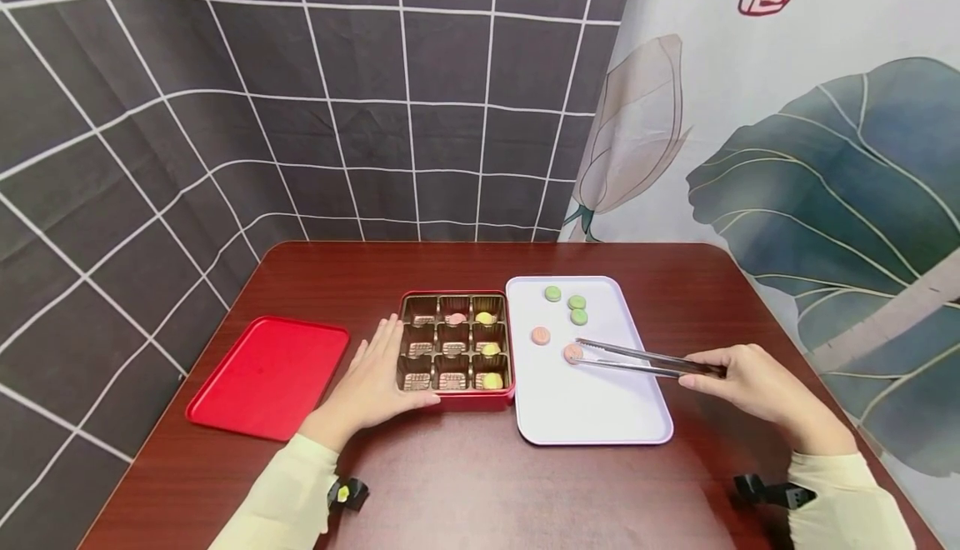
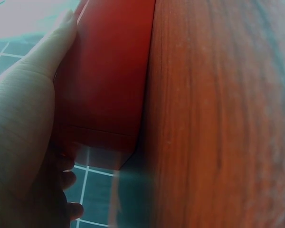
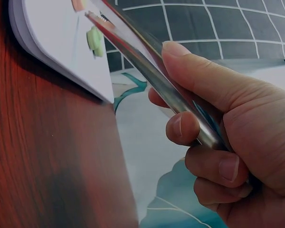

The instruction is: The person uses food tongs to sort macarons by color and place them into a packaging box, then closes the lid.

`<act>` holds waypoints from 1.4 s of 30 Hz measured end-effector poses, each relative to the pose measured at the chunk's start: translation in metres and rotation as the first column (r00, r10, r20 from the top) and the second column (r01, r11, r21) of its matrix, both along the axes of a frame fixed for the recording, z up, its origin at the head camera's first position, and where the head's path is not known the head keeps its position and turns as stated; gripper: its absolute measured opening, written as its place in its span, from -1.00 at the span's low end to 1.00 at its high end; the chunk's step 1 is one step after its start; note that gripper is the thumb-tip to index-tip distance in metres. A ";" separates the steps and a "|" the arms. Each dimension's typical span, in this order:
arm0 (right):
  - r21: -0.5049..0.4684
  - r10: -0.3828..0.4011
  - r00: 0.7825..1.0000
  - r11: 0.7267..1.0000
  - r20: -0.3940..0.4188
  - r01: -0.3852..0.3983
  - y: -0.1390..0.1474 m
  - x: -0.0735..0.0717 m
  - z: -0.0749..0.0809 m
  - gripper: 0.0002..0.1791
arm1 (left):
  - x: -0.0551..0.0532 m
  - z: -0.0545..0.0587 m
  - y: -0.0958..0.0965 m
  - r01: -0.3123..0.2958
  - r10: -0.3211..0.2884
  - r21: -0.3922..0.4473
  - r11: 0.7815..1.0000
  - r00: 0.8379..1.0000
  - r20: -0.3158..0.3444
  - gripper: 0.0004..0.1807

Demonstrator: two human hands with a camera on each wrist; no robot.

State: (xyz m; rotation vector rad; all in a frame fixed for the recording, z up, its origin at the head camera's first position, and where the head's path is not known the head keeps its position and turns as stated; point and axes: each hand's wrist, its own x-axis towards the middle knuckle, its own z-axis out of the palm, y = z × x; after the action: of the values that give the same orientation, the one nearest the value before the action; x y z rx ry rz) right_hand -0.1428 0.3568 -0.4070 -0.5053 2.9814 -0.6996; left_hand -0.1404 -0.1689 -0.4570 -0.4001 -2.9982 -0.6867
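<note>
- Nearest the camera, two pale sleeves [image 1: 277, 492] are showing over the dark red tabletop [image 1: 465, 483].
- The right hand [image 1: 746, 383] is gripping metal tongs [image 1: 663, 358] — fingers curled, clamped round the handles.
- The left hand [image 1: 371, 383] is resting against the red box [image 1: 472, 401], fingers straight along its left wall, thumb spreading apart along the near side.
- Left of that, a red lid [image 1: 270, 379] is lying flat.
- On the white tray [image 1: 592, 417], a pink macaron [image 1: 572, 352] is lying between the tong tips — pinched or loose, I cannot tell.
- Inside the box, yellow macarons [image 1: 492, 381] are occupying the right column; one pink piece [image 1: 455, 318] is sitting far-middle.
- Just beyond the tongs, another pink macaron [image 1: 540, 336] is lying.
- Farther up the tray, three green macarons [image 1: 578, 317] are sitting.
- Behind, a grid-patterned curtain [image 1: 450, 58] is hanging.
</note>
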 end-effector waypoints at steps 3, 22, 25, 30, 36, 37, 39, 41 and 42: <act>-0.002 -0.002 1.000 1.000 0.009 0.002 0.000 -0.001 -0.001 -0.57 | 0.000 0.000 0.000 0.002 -0.002 0.001 1.000 1.000 -0.002 0.47; -0.012 0.001 1.000 1.000 -0.002 -0.001 -0.003 -0.001 -0.004 -0.50 | 0.000 -0.002 0.000 0.001 -0.001 0.012 1.000 1.000 -0.006 0.46; -0.010 0.007 1.000 1.000 -0.011 -0.007 -0.003 -0.001 -0.004 -0.53 | 0.001 0.000 0.000 0.001 -0.001 0.012 1.000 1.000 -0.003 0.46; -0.016 0.015 1.000 1.000 -0.010 -0.016 -0.003 -0.002 -0.004 -0.55 | 0.001 0.002 0.001 0.004 -0.004 0.017 1.000 1.000 0.001 0.45; -0.023 0.025 1.000 0.999 -0.009 -0.026 -0.003 -0.003 -0.004 -0.58 | 0.001 0.001 0.000 0.001 -0.001 0.025 1.000 1.000 -0.001 0.44; -0.024 0.027 1.000 0.999 -0.008 -0.027 -0.003 -0.003 -0.004 -0.58 | 0.001 0.001 0.000 0.000 0.000 0.026 1.000 1.000 -0.001 0.44; -0.022 0.028 1.000 0.999 -0.006 -0.028 -0.003 -0.003 -0.004 -0.59 | 0.001 0.000 0.000 0.000 0.000 0.024 1.000 1.000 -0.001 0.44; -0.021 0.028 1.000 0.999 -0.006 -0.028 -0.003 -0.003 -0.004 -0.59 | 0.001 -0.001 0.000 -0.002 0.002 0.022 1.000 1.000 0.001 0.44; -0.020 0.028 1.000 0.999 -0.006 -0.028 -0.003 -0.003 -0.004 -0.60 | 0.001 -0.001 0.000 -0.002 0.002 0.019 1.000 1.000 0.003 0.44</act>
State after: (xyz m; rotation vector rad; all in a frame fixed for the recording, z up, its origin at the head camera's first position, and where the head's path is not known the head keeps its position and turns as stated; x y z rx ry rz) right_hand -0.1460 0.3541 -0.4114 -0.5503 2.9691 -0.7280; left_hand -0.1397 -0.1693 -0.4579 -0.3951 -2.9923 -0.7156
